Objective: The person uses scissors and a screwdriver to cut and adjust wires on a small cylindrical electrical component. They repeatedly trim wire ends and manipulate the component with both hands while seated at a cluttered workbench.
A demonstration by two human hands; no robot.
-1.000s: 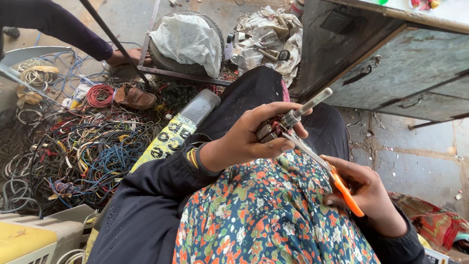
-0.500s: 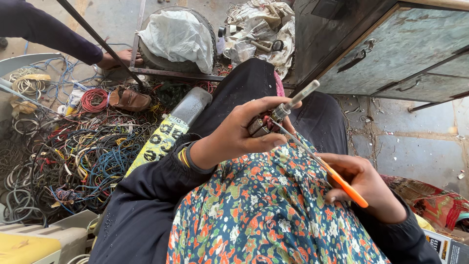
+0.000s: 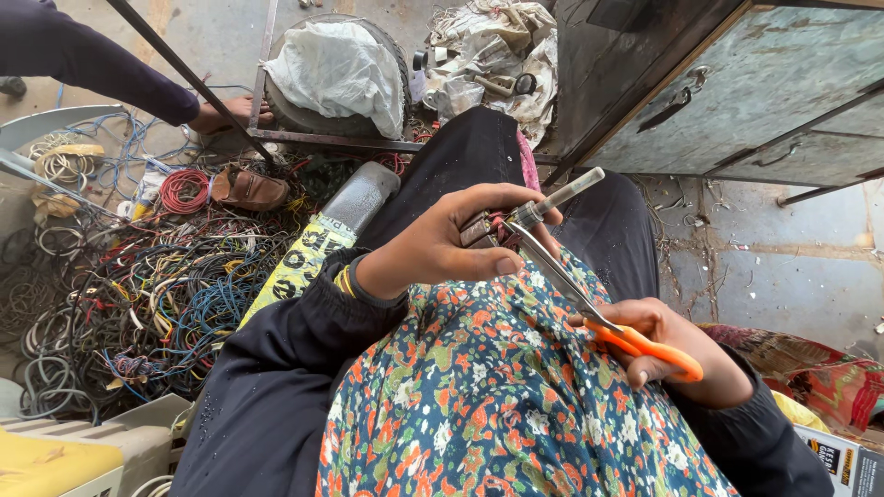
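My left hand [image 3: 456, 247] grips a short grey cable piece [image 3: 562, 195] with a dark bundle at its base, held above my lap in the floral dress [image 3: 479, 405]. My right hand [image 3: 672, 354] holds orange-handled scissors [image 3: 635, 342]. Their long metal blades [image 3: 548, 267] point up and left, with the tips at the base of the cable by my left fingers. Dark sleeves cover both of my arms.
A heap of tangled coloured wires [image 3: 138, 304] lies on the floor at left, with a red coil [image 3: 184, 190] and a brown sandal [image 3: 247, 189]. Another person's arm [image 3: 101, 69] reaches in at the top left. A cloth-covered basin [image 3: 336, 69] and metal cabinet [image 3: 727, 92] stand behind.
The view has shifted slightly. My left hand has lowered a little with the cable, and the scissor blades stay at its base.
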